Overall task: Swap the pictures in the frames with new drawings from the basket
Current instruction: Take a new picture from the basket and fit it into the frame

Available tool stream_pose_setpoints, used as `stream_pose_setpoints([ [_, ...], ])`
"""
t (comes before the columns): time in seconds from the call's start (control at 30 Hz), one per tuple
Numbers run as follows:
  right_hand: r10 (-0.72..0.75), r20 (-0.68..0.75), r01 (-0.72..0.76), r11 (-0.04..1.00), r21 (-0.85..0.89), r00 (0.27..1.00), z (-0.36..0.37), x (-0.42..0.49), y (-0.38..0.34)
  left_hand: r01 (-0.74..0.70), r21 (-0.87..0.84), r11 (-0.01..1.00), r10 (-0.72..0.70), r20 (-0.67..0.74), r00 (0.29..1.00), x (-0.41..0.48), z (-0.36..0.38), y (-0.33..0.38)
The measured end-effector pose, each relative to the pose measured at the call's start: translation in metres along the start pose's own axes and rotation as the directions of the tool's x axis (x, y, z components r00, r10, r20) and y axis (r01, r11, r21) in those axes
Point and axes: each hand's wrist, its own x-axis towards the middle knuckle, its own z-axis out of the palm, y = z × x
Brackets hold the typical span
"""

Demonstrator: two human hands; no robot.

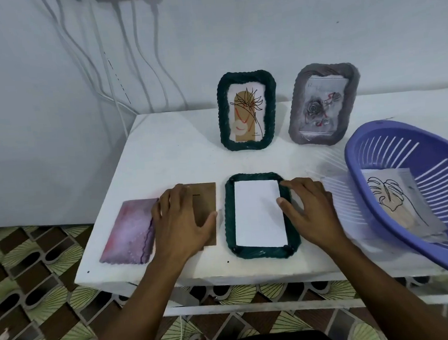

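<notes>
Looking down through the head camera, I see a white table (168,152) with a dark green braided frame (230,223) lying face down near its front edge, at about the middle. A plain white sheet (258,215) sits inside the frame's recess and fills most of it. The right hand (310,208) rests on the frame's right side, with its fingers spread and fairly straight. Its thumb tip presses on the right edge of the sheet and its forefinger reaches to the frame's far right corner. The left hand (180,221) lies flat on a brown backing board (206,198) just left of the frame, fingers straight and slightly fanned, thumb stretched out toward the frame; it grips nothing. A pink and purple picture (128,233) with a wavy edge lies flat just beside the board on its left, and I cannot tell whether the two overlap under the hand. At the back of the table two frames stand upright: a second green frame (222,111) holding a line drawing of a plant, and to its right a grey frame (295,121) holding a picture of a rose. A purple slotted basket (370,131) sits tilted at the right end of the table, and a drawing of a large leaf (391,197) lies in it. White cables (139,55) hang down the wall behind, and a patterned floor (37,265) shows below.
</notes>
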Motion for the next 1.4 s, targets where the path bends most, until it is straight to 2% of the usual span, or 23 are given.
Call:
stream_pose_setpoints([
  [0.07,-0.002,0.0,0.002,1.0,0.002,1.0,0.0,0.0,0.0,0.051,0.01,0.999,-0.051,0.006,0.999,-0.005,0.0,-0.006],
  [0.2,0.007,-0.001,-0.007,1.0,0.024,1.0,0.0,-0.001,-0.001,0.12,-0.138,0.983,-0.123,-0.015,0.992,-0.009,-0.001,-0.002],
  [0.43,-0.031,-0.077,0.039,0.994,0.106,0.997,-0.006,0.0,-0.026,0.138,-0.335,0.932,-0.179,-0.093,0.979,-0.012,-0.011,0.006],
  [0.57,-0.082,-0.098,0.106,0.956,0.274,0.992,-0.011,0.005,-0.061,0.045,-0.339,0.94,-0.112,-0.181,0.977,-0.003,-0.031,0.034],
  [0.77,0.042,-0.066,-0.009,0.898,0.439,0.997,-0.022,0.014,-0.072,-0.026,-0.365,0.931,-0.026,-0.135,0.991,-0.002,-0.032,0.086],
  [0.83,0.119,-0.025,-0.091,0.86,0.502,0.993,-0.027,0.014,-0.065,-0.025,-0.494,0.869,-0.013,-0.075,0.997,-0.004,-0.027,0.09],
  [0.93,0.209,0.062,-0.199,0.736,0.647,0.976,-0.033,0.013,-0.05,0.036,-0.715,0.698,-0.021,0.03,0.999,-0.001,-0.021,0.081],
  [1.0,0.22,0.098,-0.227,0.696,0.681,0.971,-0.034,0.011,-0.041,0.018,-0.717,0.697,0.018,0.043,0.999,0.002,-0.018,0.071],
  [1.13,0.222,0.124,-0.247,0.705,0.664,0.967,-0.028,0.008,-0.034,-0.071,-0.649,0.757,0.111,0.021,0.994,0.004,-0.012,0.06],
  [1.4,0.246,0.151,-0.285,0.719,0.634,0.957,-0.014,0.01,-0.029,-0.085,-0.599,0.796,0.106,-0.001,0.994,0.009,0.001,0.056],
])
